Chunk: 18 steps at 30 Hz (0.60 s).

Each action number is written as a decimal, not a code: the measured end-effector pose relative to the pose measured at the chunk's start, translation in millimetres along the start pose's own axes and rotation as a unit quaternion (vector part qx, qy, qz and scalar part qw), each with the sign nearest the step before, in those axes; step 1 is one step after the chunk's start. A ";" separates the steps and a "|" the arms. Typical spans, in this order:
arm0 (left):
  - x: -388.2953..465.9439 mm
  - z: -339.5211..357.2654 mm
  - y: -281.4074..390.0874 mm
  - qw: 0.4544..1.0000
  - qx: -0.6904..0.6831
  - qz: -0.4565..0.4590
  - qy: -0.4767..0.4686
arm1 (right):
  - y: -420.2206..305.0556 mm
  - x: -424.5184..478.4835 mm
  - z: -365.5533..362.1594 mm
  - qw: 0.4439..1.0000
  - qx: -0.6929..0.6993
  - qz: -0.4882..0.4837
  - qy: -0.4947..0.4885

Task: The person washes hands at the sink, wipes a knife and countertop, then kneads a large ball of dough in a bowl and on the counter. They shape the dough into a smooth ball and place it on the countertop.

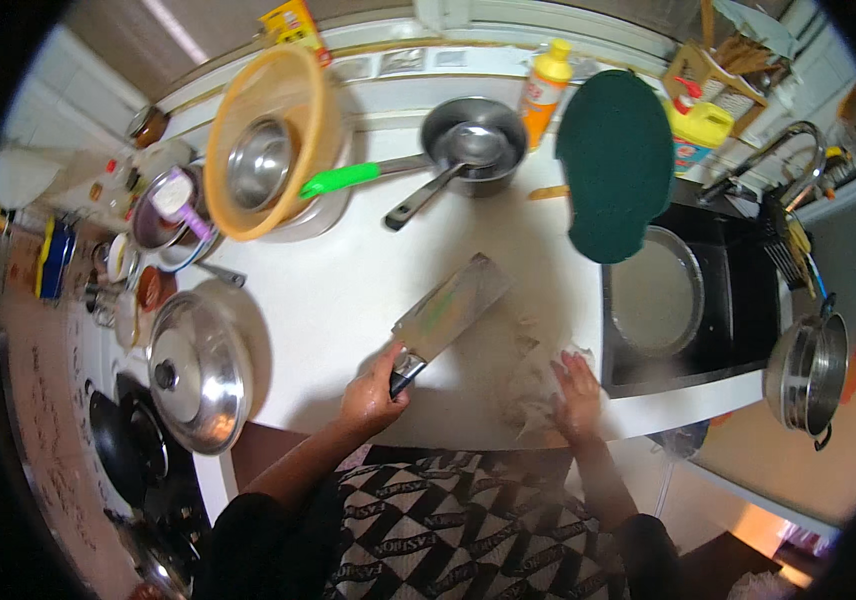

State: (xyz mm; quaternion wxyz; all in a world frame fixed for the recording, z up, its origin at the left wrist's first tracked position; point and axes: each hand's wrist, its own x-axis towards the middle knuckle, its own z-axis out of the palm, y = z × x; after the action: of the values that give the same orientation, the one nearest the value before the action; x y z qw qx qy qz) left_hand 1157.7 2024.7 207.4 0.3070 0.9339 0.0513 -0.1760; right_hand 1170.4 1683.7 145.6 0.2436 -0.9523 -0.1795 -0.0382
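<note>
My left hand point(374, 396) grips the black and metal handle of a cleaver point(458, 304). The broad blade points up and to the right over the white countertop point(308, 315). My right hand point(576, 397) lies near the counter's front edge, left of the sink, fingers spread, on or beside a pale, wet-looking, crumpled thing point(536, 390) that may be a cloth or film; blur hides its kind. Above the blade stands a steel saucepan point(446, 112) with a ladle point(476, 146) in it. A dark green board or mat point(615, 165) leans at the sink's back left corner.
A black sink point(735, 300) at right holds a round metal pan point(657, 292) with cloudy liquid. Steel pots point(807, 375) stand beyond it. At left are an orange basin point(218, 172) with a steel bowl point(261, 163), a domed lid point(199, 375) and a black wok point(116, 446).
</note>
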 end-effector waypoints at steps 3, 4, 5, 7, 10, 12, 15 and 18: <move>-32.9 -15.9 -24.8 1.000 -0.011 -0.013 0.021 | -24.0 8.9 17.2 0.986 0.154 0.068 -0.011; -46.7 -24.9 -30.6 0.999 -0.016 -0.006 0.045 | -57.4 22.1 20.0 0.973 0.214 0.089 -0.014; -59.9 -35.7 -34.4 0.998 -0.025 0.004 0.065 | -75.3 25.6 35.6 0.986 0.168 0.015 -0.003; -90.4 -60.7 -46.7 0.989 -0.013 0.058 0.137 | -118.3 36.9 64.9 0.988 0.119 -0.101 0.002; -132.8 -85.2 -86.6 0.972 0.021 0.099 0.212 | -196.1 54.8 121.9 0.965 0.135 -0.217 -0.053; -162.3 -91.0 -112.2 0.951 0.020 0.114 0.286 | -238.0 61.3 146.3 0.935 0.097 -0.323 -0.112; -189.6 -102.2 -129.3 0.930 0.043 0.097 0.353 | -284.0 96.2 184.4 0.930 0.077 -0.346 -0.096; -199.2 -106.6 -138.8 0.918 0.068 0.090 0.381 | -289.3 144.3 202.7 0.942 0.077 -0.324 -0.047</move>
State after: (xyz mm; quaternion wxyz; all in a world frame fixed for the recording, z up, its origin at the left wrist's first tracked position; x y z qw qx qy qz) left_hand 975.3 2202.1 282.0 0.2149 0.9493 0.0684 0.2189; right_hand 1197.8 2063.5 120.9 0.2825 -0.8218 -0.4916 -0.0561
